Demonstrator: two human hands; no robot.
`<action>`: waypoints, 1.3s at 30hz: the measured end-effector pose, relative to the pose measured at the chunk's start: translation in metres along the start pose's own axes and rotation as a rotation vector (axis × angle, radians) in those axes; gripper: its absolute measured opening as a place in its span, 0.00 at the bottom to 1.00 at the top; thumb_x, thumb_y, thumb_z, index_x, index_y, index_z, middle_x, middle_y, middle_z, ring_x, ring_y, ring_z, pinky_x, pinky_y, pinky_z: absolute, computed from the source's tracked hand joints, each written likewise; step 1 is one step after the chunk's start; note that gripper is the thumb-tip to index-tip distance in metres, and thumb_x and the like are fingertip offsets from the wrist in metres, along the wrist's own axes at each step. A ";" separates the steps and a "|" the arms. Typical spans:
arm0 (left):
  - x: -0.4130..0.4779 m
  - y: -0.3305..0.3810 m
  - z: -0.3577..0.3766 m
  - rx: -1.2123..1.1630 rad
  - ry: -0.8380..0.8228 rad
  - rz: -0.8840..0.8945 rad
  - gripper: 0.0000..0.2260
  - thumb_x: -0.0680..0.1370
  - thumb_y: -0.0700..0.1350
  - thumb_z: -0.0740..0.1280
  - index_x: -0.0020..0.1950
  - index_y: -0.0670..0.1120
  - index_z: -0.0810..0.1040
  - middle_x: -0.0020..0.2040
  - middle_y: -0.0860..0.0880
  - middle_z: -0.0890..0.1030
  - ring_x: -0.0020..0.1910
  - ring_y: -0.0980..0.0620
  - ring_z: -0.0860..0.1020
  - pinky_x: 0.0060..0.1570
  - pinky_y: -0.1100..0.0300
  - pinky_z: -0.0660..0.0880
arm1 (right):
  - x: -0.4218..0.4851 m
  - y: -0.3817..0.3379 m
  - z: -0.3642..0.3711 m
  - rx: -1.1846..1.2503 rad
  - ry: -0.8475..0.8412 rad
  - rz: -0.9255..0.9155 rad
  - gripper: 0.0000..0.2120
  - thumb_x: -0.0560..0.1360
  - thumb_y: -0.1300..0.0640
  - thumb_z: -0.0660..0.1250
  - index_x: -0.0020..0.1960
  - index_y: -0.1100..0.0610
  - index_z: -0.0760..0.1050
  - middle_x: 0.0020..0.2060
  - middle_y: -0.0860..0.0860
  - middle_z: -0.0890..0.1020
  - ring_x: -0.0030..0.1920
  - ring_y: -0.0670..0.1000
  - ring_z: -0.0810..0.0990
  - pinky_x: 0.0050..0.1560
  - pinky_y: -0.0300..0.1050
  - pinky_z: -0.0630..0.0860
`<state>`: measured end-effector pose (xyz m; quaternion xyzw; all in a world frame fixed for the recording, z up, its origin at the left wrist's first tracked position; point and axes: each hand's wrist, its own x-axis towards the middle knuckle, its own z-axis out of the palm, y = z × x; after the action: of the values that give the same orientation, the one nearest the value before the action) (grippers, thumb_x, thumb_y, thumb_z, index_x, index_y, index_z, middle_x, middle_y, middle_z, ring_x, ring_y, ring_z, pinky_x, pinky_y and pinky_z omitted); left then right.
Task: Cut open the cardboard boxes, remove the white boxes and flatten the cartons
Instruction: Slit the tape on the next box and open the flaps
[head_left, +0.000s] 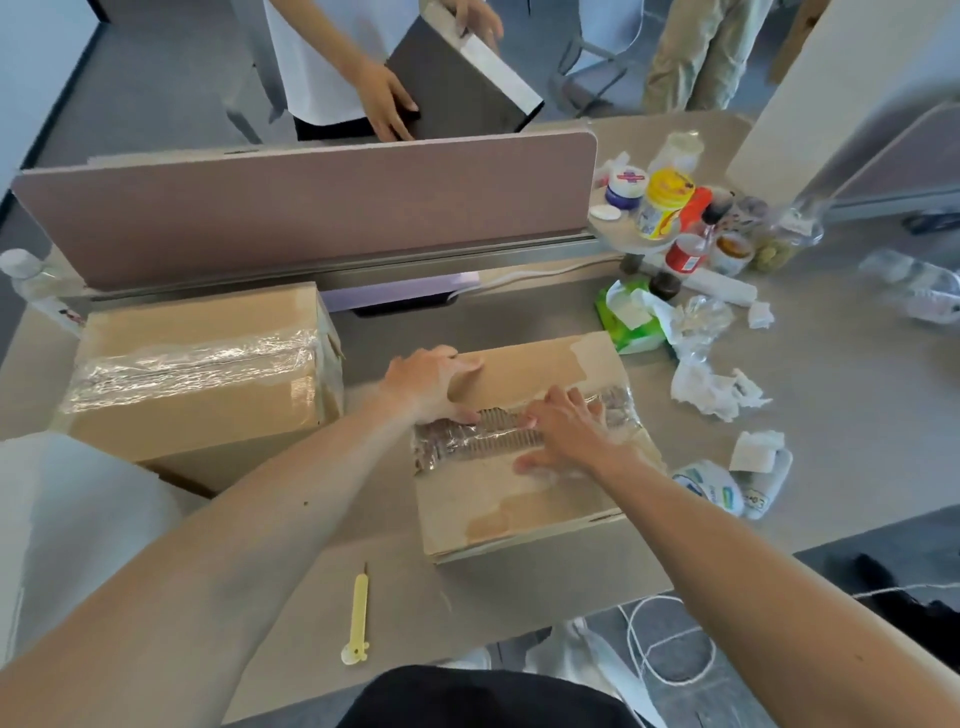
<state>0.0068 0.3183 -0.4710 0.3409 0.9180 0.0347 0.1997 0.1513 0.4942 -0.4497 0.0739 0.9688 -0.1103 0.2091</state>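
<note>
Sitting near the middle of the table (519, 597), the cardboard box (519, 509) has its taped top seam under both hands. The left hand (431, 384) lies on the far flap with fingers straight and thumb at the seam, and the right hand (566, 431) presses spread, straight fingers on the crinkled tape (452, 441); neither grips anything. A second taped box (202, 374) stands just beside it at nine o'clock, a yellow cutter (358, 616) lies untouched at seven o'clock, and jars (665, 208) and crumpled tissues (706, 387) crowd from one to three o'clock.

Office, desk (519, 587), partition screen (311, 208)
</note>
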 end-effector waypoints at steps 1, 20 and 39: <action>0.000 0.000 0.000 0.000 -0.003 0.009 0.42 0.67 0.70 0.72 0.77 0.63 0.61 0.74 0.52 0.67 0.69 0.45 0.70 0.65 0.42 0.71 | 0.000 -0.001 -0.002 0.006 -0.006 -0.012 0.30 0.67 0.38 0.75 0.64 0.49 0.72 0.63 0.52 0.72 0.66 0.56 0.67 0.68 0.59 0.63; 0.001 -0.017 0.005 0.012 -0.018 0.127 0.45 0.66 0.75 0.65 0.79 0.61 0.58 0.70 0.54 0.69 0.67 0.48 0.71 0.59 0.46 0.76 | -0.036 0.006 -0.008 0.188 0.165 -0.123 0.24 0.67 0.42 0.77 0.46 0.50 0.63 0.48 0.48 0.80 0.44 0.51 0.77 0.44 0.48 0.75; 0.013 0.001 -0.019 0.211 -0.071 0.085 0.40 0.71 0.71 0.67 0.79 0.61 0.57 0.68 0.49 0.72 0.63 0.46 0.75 0.59 0.46 0.73 | -0.108 0.014 -0.030 0.187 0.155 -0.116 0.19 0.67 0.33 0.71 0.40 0.48 0.79 0.42 0.41 0.80 0.42 0.44 0.77 0.39 0.36 0.72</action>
<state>-0.0082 0.3289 -0.4580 0.3997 0.8936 -0.0657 0.1935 0.2393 0.5042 -0.3801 0.0451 0.9702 -0.2059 0.1192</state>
